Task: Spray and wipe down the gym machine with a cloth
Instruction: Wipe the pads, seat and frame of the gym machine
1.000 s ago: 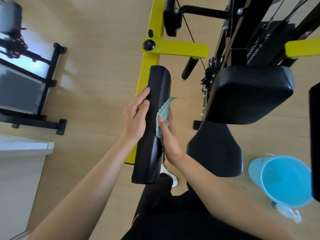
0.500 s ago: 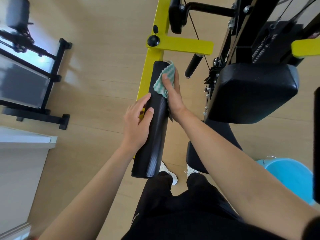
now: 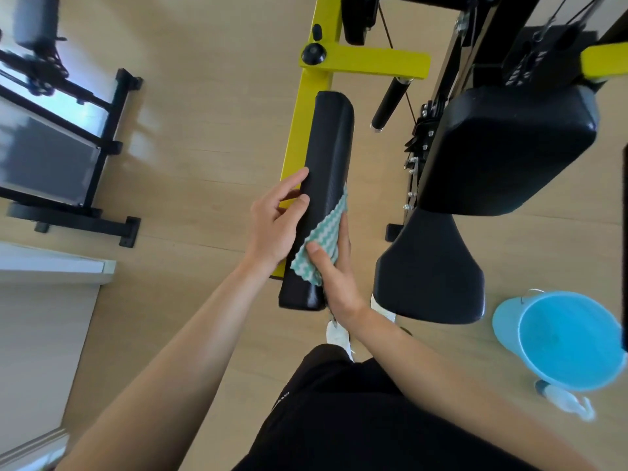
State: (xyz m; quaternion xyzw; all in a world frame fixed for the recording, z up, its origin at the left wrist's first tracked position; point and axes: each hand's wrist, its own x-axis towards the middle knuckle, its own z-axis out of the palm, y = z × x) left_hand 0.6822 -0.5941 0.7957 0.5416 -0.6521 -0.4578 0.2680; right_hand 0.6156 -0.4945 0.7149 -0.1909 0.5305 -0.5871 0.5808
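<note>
Right hand (image 3: 334, 270): lower centre of the frame, at the right side of the long black pad (image 3: 328, 158). It holds the cloth (image 3: 323, 239): thumb across the front of the fabric, fingers extended along the pad's right edge behind it.
Cloth: green-and-white wave pattern, pressed against the lower third of the pad. Its upper corner runs up the pad's right edge; its lower end hangs bunched beside the thumb.
Left hand (image 3: 277, 226): directly left of the cloth, gripping the pad. Fingers are bent over the pad's left edge with two fingertips on its face; thumb position cannot be determined.
Long black pad: centre of the frame, running from the hands up toward the top. It lies alongside and touching the yellow frame (image 3: 295, 141).
Yellow frame: upright beam behind the pad's left edge, with a cross beam at top centre carrying a black knob (image 3: 313, 53).
Black grip (image 3: 390, 102): hangs below the cross beam, just right of the pad's top.
Back pad (image 3: 509, 147): large, black, upper right.
Seat pad (image 3: 431, 270): black, below the back pad, right of the right hand.
Blue bucket (image 3: 506, 322): on the floor (image 3: 204, 130), lower right.
Spray bottle (image 3: 560, 397): lying on the floor just below the bucket; blurred.
Black stand (image 3: 102, 144): upper left, well apart from the machine.
Person: black trousers (image 3: 339, 419) at bottom centre, one white shoe (image 3: 338, 334) below the pad.
</note>
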